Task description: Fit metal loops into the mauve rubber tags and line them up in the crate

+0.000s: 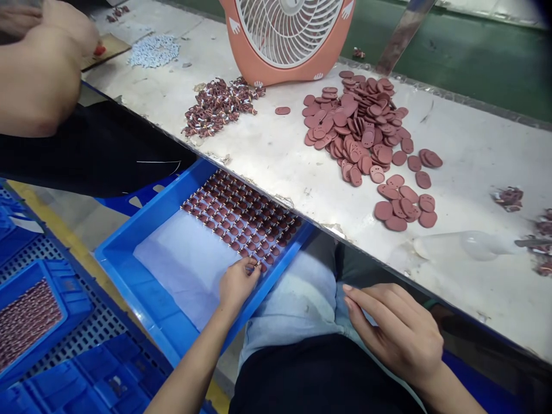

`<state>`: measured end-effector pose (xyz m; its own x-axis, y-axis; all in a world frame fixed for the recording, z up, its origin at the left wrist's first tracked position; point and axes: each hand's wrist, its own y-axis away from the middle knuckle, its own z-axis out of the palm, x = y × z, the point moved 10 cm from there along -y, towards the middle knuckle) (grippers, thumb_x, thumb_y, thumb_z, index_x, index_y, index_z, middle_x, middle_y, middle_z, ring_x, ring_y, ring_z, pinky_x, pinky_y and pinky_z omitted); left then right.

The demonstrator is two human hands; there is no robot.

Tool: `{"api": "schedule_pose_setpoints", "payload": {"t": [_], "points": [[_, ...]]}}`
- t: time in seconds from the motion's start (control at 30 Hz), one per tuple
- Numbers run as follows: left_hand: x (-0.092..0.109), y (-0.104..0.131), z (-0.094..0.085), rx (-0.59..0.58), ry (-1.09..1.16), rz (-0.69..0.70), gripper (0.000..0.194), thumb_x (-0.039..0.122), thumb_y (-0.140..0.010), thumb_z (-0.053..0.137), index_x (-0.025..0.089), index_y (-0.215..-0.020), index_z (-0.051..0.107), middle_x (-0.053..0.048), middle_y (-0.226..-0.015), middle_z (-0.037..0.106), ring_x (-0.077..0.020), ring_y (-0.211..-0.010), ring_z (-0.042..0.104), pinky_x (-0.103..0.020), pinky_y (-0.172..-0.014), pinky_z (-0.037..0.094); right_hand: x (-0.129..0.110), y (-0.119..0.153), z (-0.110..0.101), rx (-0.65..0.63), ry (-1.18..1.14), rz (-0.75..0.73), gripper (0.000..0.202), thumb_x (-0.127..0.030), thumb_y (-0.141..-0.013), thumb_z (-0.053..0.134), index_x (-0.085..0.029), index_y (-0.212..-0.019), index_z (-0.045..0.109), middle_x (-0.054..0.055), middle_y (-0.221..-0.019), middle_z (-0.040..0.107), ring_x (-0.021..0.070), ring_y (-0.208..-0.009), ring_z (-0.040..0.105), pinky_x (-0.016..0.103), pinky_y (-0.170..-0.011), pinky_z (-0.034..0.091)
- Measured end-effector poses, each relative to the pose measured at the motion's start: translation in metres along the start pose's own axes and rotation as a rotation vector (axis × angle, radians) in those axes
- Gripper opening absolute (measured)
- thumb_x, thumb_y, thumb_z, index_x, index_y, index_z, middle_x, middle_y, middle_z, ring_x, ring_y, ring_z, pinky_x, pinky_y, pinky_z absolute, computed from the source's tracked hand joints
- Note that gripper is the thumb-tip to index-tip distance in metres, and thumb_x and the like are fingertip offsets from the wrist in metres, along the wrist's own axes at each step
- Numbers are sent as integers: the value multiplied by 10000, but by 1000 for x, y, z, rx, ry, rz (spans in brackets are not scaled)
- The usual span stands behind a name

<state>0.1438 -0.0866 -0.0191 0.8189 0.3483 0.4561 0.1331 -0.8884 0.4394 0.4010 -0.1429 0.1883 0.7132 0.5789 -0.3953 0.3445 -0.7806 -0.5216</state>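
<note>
My left hand (237, 283) is inside a blue plastic tray (149, 221), its thumb and forefinger pinched on a small dark red oval piece with a light-coloured fitting, at the near end of the rows. Rows of similar assembled pieces (241, 213) lie on a pale sheet (181, 259) in this tray. Over my lap, beside the table edge, my right hand (397, 330) is held with its fingers stretched out and the thumb apart; I see nothing in it. Beyond it on the table lie loose reddish-brown oval discs (401, 207), some with small holes.
An orange fan (293, 72) stands on the white table (276, 155) between a heap of small brown-and-white parts (219, 106) and a large disc pile (362, 121). A clear plastic piece (466, 246) lies at right. Another person's arm (38, 80) reaches in at left, above blue crates (56, 310).
</note>
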Motion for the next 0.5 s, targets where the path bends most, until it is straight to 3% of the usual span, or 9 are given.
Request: {"api": "schedule_pose_setpoints", "payload": {"t": [0.1, 0.2, 0.33, 0.43, 0.5], "points": [[-3, -4, 6, -9, -19, -2, 255, 404, -911, 608, 185, -993, 710, -48, -937, 768, -196, -831, 704, -373, -781, 528, 1, 1, -2, 26, -1, -4, 318, 16, -796, 710, -103, -1087, 659, 67, -796, 684, 159, -688, 579, 301, -631, 515], [-3, -5, 6, 18, -33, 15, 209, 392, -893, 621, 223, -952, 727, -29, -902, 781, -204, -817, 719, -326, -716, 523, 2, 1, -5, 37, 15, 1, 325, 15, -798, 711, -110, -1095, 660, 58, -786, 680, 154, -681, 578, 299, -630, 516], [8, 2, -12, 118, -34, 81, 175, 403, -842, 663, 256, -893, 742, -14, -821, 784, -225, -721, 722, -294, -583, 480, 11, 7, -25, 90, 100, 42, 334, -26, -808, 719, -160, -1109, 664, 24, -790, 687, 149, -683, 607, 292, -643, 534], [37, 15, -42, 296, 5, 176, 276, 418, -892, 605, 239, -1073, 713, -59, -1010, 769, -225, -816, 710, -326, -688, 517, 38, 24, -64, 301, 269, 194, 378, -59, -791, 744, -213, -1126, 658, 33, -857, 673, 191, -756, 622, 350, -710, 522], [82, 30, -67, 461, 60, 366, 279, 388, -895, 621, 230, -1111, 698, -82, -1091, 742, -222, -932, 686, -349, -838, 513, 60, 39, -90, 460, 354, 347, 422, -141, -813, 743, -207, -1206, 604, 73, -946, 631, 233, -810, 609, 407, -734, 510]]}}
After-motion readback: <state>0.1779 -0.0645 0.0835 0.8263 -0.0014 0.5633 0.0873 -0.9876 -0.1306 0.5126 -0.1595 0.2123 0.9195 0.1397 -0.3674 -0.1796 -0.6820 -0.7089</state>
